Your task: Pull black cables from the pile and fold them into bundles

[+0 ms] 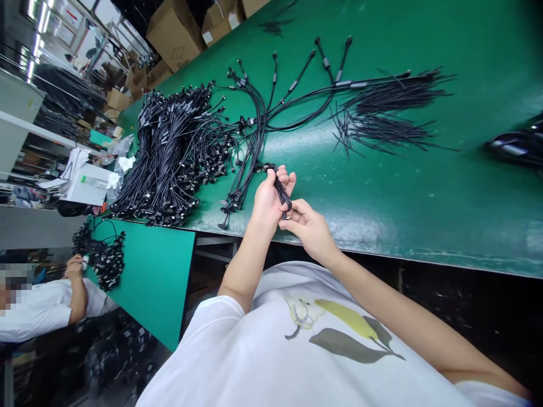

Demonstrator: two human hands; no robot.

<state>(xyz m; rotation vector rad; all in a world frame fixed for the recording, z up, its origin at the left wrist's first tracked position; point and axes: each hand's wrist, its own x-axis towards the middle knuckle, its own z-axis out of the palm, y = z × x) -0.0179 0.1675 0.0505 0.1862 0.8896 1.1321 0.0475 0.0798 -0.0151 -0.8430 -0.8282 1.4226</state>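
Note:
A folded black cable (pixel 283 193) with small connector ends is held near the table's front edge. My left hand (pixel 270 195) is closed around it, thumb and fingers bent over the loops. The fingers of my right hand (pixel 306 226) pinch the lower end of the same cable, close to a small metal plug. Just left of my hands lies a loose group of black cables (pixel 259 135), some reaching up and right with grey tags. Thin black ties (pixel 390 96) lie in two bunches beyond my hands to the right.
A large heap of black cables (pixel 169 147) covers the left of the green table (pixel 445 209). Cardboard boxes (pixel 176 37) stand along the far edge. On the left, a co-worker (pixel 46 299) sits at another green table (pixel 156 265) with a cable pile. A dark bundle (pixel 520 144) lies far right.

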